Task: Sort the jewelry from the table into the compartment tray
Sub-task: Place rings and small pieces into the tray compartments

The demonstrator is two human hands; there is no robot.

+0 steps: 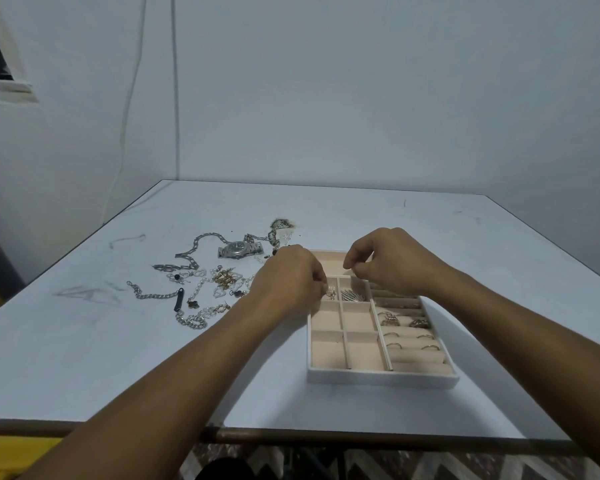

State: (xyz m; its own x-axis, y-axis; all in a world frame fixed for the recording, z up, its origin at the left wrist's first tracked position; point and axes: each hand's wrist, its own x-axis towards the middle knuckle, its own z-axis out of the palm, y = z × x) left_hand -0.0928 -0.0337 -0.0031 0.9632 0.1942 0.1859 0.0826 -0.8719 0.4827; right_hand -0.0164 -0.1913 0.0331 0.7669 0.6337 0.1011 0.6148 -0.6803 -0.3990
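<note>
Tray (381,377), lower right of centre: white rim, beige velvety lining, square cells on its left side, padded rolls on its right. The nearest cells look bare. Rings (390,319): thin metal bands seated in the roll slots. One far cell holds a ribbed silver piece (352,295).

Left hand (288,277), centre frame, at the tray's far-left cell: fingers curled, pinching a small clear piece (330,292) at the tips. I cannot tell whether it touches the lining. Right hand (388,261), above the tray's far end: thumb and forefinger pinched together. Whether anything lies between them is too small to tell.

Step, as judged: seating the clear piece in that cell. It is best lowered onto the lining before release, since it looks tiny and hard and would likely bounce. It should stay off the divider and out of the silver piece's cell.

Table (118,358): smooth pale laminate, scuffed. Unsorted left of centre: flat-link chain (191,320), pearl strands, a gold tangle. Further up is a steel watch (238,250). Much remains to sort.
</note>
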